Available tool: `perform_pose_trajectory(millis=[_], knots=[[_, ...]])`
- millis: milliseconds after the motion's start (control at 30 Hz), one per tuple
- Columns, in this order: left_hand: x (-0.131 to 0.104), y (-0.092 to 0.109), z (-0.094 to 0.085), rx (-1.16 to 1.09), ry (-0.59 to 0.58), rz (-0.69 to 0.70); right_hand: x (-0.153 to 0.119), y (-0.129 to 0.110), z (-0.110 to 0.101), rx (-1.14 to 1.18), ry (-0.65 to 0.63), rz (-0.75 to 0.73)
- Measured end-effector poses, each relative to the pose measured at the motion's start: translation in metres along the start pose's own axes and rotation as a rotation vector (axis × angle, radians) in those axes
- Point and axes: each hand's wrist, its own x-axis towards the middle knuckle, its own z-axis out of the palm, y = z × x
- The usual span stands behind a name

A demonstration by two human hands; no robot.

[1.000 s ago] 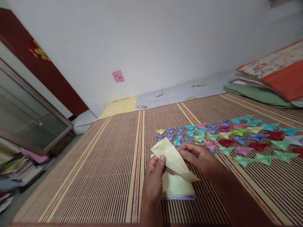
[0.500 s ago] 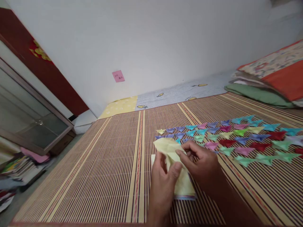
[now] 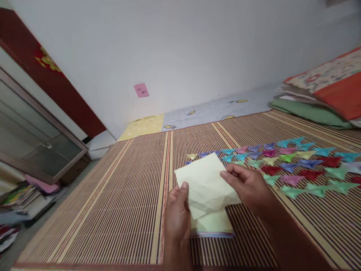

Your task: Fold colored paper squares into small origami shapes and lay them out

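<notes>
A pale yellow square sheet of paper is held up between both hands, spread out with crease marks across it. My left hand pinches its left edge, thumb on top. At the right edge, my right hand grips the sheet between thumb and fingers. Below the sheet, a stack of coloured paper lies on the striped mat, yellow on top, with blue and purple edges showing at the bottom. The held sheet covers most of that stack.
Rows of small folded paper shapes in many colours spread over the mat to the right. Folded bedding is piled at the back right. A pink note is on the wall. Books sit low at the left.
The yellow paper, partly folded before, is now opened out nearly flat. My hands have moved apart, the left one leftward and the right one slightly rightward.
</notes>
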Motion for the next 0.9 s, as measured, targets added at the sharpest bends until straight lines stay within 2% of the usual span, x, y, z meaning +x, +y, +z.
perform_pose_trajectory(millis=[167, 300, 567, 667, 800, 900], knots=[[0.0007, 0.0006, -0.0051, 0.094, -0.004, 0.066, 0.0009, 0.0019, -0.0013, 0.086, 0.013, 0.039], [0.0006, 0.0021, -0.0093, 0.157, 0.077, 0.165, 0.0012, 0.0029, -0.0005, 0.154, 0.044, 0.066], [-0.0072, 0.0030, -0.0027, 0.288, 0.108, 0.390, 0.0025, 0.0083, 0.0025, 0.249, 0.137, 0.012], [-0.0080, 0.0049, -0.0029, 0.317, 0.065, 0.396, 0.0018, 0.0065, 0.0018, 0.261, 0.131, 0.016], [-0.0080, 0.0059, -0.0029, 0.244, 0.095, 0.346, 0.0012, 0.0039, 0.0010, 0.256, 0.124, 0.013], [-0.0077, 0.0046, -0.0016, 0.204, 0.067, 0.310, 0.0012, 0.0038, 0.0003, 0.210, 0.133, -0.022]])
